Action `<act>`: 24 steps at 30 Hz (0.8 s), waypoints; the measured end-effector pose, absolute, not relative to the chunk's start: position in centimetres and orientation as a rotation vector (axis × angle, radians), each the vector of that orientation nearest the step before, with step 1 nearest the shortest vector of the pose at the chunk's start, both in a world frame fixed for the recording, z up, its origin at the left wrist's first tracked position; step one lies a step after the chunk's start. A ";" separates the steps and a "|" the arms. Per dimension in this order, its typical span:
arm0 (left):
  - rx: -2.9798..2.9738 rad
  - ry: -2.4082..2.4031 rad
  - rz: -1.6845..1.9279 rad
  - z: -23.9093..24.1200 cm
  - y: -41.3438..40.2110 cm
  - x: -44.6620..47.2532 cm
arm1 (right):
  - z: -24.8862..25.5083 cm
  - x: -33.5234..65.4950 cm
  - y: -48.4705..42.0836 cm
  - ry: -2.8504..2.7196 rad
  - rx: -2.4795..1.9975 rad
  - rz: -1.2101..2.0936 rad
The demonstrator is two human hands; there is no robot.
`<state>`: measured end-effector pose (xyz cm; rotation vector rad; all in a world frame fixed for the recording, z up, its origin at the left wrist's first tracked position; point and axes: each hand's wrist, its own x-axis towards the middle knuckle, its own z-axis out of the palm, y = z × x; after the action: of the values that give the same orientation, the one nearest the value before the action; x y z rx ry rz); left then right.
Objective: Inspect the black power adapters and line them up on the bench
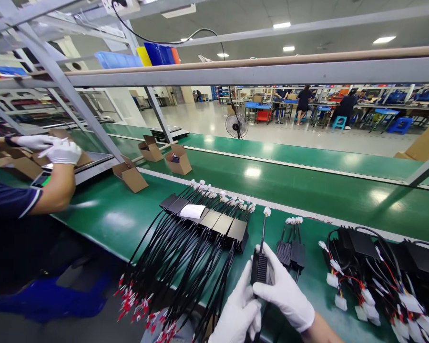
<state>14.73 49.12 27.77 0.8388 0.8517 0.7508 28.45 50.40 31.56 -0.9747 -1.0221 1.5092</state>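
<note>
In white gloves, both of my hands hold a small black finned box point(259, 268) upright. A short cable ending in a white plug point(267, 212) rises from its top. My right hand point(286, 293) is closed around the box's right side, thumb across its lower front. My left hand point(236, 309) is closed at its left side and lower end, where the cable below is partly hidden. Left of them lies a row of similar black boxes point(210, 220), long black leads with red-and-white ends point(132, 300) hanging over the edge. A few more finned boxes point(291, 254) lie just to the right.
A heap of black boxes with tangled wires and white connectors point(364, 267) lies at the right. Open cardboard boxes point(179, 160) stand beyond the row on the green bench point(157, 183). A co-worker's gloved hands point(62, 150) work at the left. A metal shelf rail point(236, 74) crosses above.
</note>
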 end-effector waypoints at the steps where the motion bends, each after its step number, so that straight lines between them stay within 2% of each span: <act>1: 0.835 0.838 0.749 27.8 49.1 14.7 | 31.5 28.1 50.3 -1.011 -0.983 1.497; 8: 0.623 0.632 0.804 29.3 48.9 14.5 | 30.2 28.4 49.9 -0.874 -0.825 1.516; 12: 0.689 0.792 0.800 29.9 49.1 14.4 | 30.1 29.2 50.1 -0.761 -0.748 1.500; 20: 0.708 0.806 0.768 29.3 49.0 15.1 | 29.7 29.6 50.1 -0.786 -0.764 1.488; 24: 0.751 0.784 0.759 29.4 49.0 15.3 | 30.0 29.5 49.3 -0.946 -0.937 1.509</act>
<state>15.27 48.95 29.42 0.7511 0.7841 0.7590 29.51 49.35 29.98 -0.9373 -0.9457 1.5093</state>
